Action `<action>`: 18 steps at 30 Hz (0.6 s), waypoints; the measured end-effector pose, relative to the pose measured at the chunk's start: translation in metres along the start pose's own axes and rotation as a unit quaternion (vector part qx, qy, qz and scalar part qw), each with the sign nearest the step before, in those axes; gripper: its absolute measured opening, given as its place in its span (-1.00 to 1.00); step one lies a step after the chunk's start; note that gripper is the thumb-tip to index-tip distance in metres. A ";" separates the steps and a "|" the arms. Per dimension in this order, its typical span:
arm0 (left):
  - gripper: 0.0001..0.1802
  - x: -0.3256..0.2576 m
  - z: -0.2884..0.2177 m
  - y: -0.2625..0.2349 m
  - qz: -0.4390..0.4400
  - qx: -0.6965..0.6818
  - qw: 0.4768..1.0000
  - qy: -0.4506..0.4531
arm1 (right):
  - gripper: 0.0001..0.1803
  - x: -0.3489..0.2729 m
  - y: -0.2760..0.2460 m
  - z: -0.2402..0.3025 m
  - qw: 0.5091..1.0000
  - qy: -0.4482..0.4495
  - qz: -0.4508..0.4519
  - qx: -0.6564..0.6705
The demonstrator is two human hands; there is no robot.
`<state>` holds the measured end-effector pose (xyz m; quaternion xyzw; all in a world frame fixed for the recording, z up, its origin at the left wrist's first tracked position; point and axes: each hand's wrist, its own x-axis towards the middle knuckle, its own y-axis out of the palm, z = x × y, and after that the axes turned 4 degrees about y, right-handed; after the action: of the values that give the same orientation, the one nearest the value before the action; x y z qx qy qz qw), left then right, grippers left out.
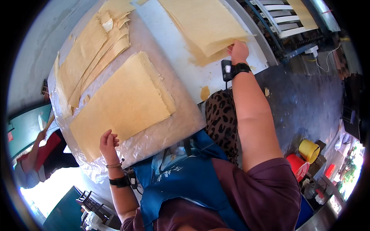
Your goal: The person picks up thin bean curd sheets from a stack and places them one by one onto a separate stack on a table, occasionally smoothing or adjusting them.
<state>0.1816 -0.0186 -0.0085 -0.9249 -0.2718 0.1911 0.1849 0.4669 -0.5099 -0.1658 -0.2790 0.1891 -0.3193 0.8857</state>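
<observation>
My right hand (238,52) pinches the near corner of the top thin yellow sheet on a stack of sheets (208,27) lying on a white board. My left hand (108,144) rests with curled fingers on the near edge of a second neat stack of yellow sheets (123,102), which lies on a surface covered in clear plastic film (169,129). Both wrists wear black bands. A rougher pile of torn, folded sheets (90,54) lies beyond the left stack.
A white slatted rack (283,19) stands at the far right. Yellow and red buckets (304,156) sit on the dark floor to my right. Another person (40,154) in red and grey works at the far left. A small yellow scrap (205,92) lies at the board's edge.
</observation>
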 end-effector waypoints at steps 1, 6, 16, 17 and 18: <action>-0.75 -0.004 0.001 -0.003 0.002 -0.005 1.000 -0.004 | -0.66 -0.005 0.002 0.008 0.950 0.131 0.079 0.274; -0.75 -0.009 0.007 -0.002 0.035 -0.039 0.998 -0.026 | -0.40 -0.026 0.007 0.024 0.729 0.211 0.218 0.614; -0.79 -0.019 0.041 0.007 0.127 0.010 0.992 -0.002 | -0.72 0.078 0.013 0.014 0.828 0.164 0.359 0.398; -0.78 -0.020 0.037 0.007 0.131 0.021 0.991 -0.010 | -0.72 0.075 0.005 0.043 0.847 0.104 0.367 0.372; -0.78 -0.017 0.035 0.010 0.122 0.015 0.992 -0.006 | -0.70 0.080 -0.003 0.074 0.855 0.082 0.346 0.377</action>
<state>0.1572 -0.0280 -0.0389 -0.9470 -0.1555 0.2220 0.1726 0.5615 -0.5385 -0.1194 0.1870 0.2102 -0.0611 0.9577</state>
